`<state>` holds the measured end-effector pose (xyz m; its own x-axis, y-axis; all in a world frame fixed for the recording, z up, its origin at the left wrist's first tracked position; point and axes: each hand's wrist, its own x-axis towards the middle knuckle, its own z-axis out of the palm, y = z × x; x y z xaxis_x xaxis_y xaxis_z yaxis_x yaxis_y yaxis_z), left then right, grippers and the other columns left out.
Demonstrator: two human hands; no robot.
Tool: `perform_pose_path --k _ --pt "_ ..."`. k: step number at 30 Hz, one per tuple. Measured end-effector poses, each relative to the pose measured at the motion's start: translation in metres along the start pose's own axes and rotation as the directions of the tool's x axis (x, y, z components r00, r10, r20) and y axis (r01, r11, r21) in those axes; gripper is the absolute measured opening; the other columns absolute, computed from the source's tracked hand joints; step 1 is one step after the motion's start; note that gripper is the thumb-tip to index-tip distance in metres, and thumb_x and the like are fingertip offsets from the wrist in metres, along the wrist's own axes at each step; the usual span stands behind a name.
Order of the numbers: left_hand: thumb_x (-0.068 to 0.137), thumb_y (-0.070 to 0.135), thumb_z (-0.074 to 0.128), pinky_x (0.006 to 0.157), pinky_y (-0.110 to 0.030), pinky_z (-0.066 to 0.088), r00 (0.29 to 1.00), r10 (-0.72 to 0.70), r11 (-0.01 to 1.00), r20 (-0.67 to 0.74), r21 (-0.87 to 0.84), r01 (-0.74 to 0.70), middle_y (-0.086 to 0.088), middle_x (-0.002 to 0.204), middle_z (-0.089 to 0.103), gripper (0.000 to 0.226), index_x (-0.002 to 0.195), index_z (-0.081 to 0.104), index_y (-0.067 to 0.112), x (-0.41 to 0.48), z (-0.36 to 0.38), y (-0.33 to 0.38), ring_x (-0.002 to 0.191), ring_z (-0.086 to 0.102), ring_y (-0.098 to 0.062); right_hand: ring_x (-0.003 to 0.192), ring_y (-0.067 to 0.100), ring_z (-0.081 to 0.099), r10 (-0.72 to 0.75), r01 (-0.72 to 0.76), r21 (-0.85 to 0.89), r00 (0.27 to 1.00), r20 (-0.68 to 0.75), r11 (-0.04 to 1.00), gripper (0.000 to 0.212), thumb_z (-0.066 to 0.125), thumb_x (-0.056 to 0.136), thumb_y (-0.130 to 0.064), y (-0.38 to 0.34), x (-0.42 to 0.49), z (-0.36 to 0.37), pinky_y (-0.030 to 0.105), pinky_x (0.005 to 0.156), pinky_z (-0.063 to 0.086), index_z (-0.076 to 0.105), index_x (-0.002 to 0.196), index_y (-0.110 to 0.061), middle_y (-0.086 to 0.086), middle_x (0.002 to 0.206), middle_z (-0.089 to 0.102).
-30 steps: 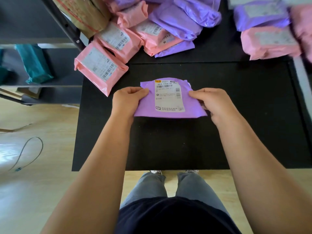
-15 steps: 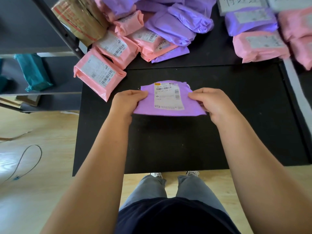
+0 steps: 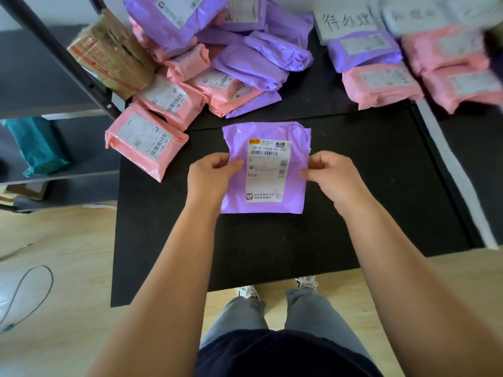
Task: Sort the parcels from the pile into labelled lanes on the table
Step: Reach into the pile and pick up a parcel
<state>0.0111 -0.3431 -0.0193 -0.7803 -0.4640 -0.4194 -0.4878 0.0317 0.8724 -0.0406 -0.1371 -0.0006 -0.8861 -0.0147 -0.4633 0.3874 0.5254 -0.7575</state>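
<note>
Gripping crinkled purple parcel (image 3: 265,170), both hands (image 3: 215,178)

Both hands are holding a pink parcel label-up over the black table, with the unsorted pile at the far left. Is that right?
Not quite: the parcel held by the left hand and right hand is purple, not pink, as the head view shows. Its label faces up over the black table, with the pile at far left.

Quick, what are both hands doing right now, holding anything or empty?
Left hand: closed on the left edge of the purple parcel, label facing up.
Right hand: closed on the same parcel's right edge.
</note>
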Motion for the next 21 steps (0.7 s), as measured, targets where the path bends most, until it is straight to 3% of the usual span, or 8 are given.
perform_pose_path --k 4,7,9,11,13,17,21 --pt "0.088 0.023 0.073 0.064 -0.015 0.049 0.996 0.056 0.991 0.066 0.114 -0.063 0.011 0.08 0.07 0.009 0.08 0.072 0.027 -0.013 0.018 0.016 0.075 0.062 -0.004 0.096 0.007 0.063 -0.056 0.062 0.023 0.981 -0.187 0.998 0.037 0.073 0.088 -0.017 0.008 -0.014 -0.019 0.015 0.068 0.04 0.06 0.123 -0.022 -0.01 0.105 0.064" --pt "0.09 0.026 0.071 0.068 -0.028 0.05 0.988 0.107 0.971 0.11 0.2 -0.128 0.007 0.082 0.071 0.01 0.08 0.072 0.025 -0.025 0.037 0.033 0.077 0.064 -0.01 0.103 0.006 0.058 -0.173 0.169 -0.04 0.929 -0.328 0.985 0.046 0.071 0.091 -0.021 0.011 -0.025 -0.042 0.016 0.076 0.042 0.055 0.134 -0.027 -0.01 0.116 0.06" --pt "0.09 0.027 0.07 0.071 -0.036 0.052 0.98 0.146 0.952 0.138 0.251 -0.177 0.003 0.085 0.072 0.007 0.086 0.074 0.023 -0.036 0.052 0.044 0.081 0.066 -0.015 0.106 0.005 0.056 -0.266 0.24 -0.118 0.897 -0.353 0.964 0.042 0.069 0.092 -0.022 0.014 -0.032 -0.058 0.023 0.087 0.046 0.058 0.131 -0.029 -0.011 0.117 0.062" --pt "0.091 0.028 0.069 0.073 -0.04 0.054 0.968 0.182 0.93 0.173 0.289 -0.226 0.003 0.085 0.072 0.008 0.09 0.074 0.022 -0.047 0.07 0.054 0.084 0.067 -0.018 0.108 0.01 0.058 -0.34 0.283 -0.203 0.874 -0.348 0.937 0.037 0.069 0.091 -0.022 0.019 -0.037 -0.074 0.039 0.097 0.049 0.063 0.127 -0.029 -0.01 0.115 0.064" --pt "0.093 0.03 0.067 0.07 -0.038 0.052 0.952 0.223 0.91 0.207 0.307 -0.28 0.004 0.085 0.071 0.01 0.092 0.074 0.022 -0.061 0.09 0.064 0.084 0.066 -0.017 0.107 0.016 0.061 -0.387 0.306 -0.27 0.857 -0.339 0.913 0.031 0.07 0.091 -0.021 0.027 -0.042 -0.09 0.048 0.097 0.05 0.067 0.121 -0.026 -0.008 0.111 0.066" --pt "0.095 0.03 0.064 0.06 -0.025 0.044 0.933 0.266 0.875 0.244 0.345 -0.34 0.005 0.085 0.068 0.014 0.1 0.073 0.021 -0.09 0.138 0.076 0.079 0.063 -0.014 0.092 0.017 0.064 -0.417 0.3 -0.337 0.834 -0.361 0.892 0.014 0.071 0.09 -0.019 0.051 -0.055 -0.137 0.049 0.087 0.053 0.072 0.104 -0.02 -0.005 0.096 0.069" --pt "0.093 0.028 0.065 0.062 -0.022 0.042 0.912 0.328 0.836 0.247 0.373 -0.402 0.007 0.091 0.068 0.013 0.103 0.071 0.023 -0.122 0.198 0.077 0.082 0.061 -0.011 0.084 0.016 0.066 -0.371 0.264 -0.299 0.84 -0.396 0.917 0.008 0.068 0.093 -0.02 0.087 -0.07 -0.196 0.046 0.082 0.056 0.073 0.098 -0.017 -0.007 0.087 0.07"
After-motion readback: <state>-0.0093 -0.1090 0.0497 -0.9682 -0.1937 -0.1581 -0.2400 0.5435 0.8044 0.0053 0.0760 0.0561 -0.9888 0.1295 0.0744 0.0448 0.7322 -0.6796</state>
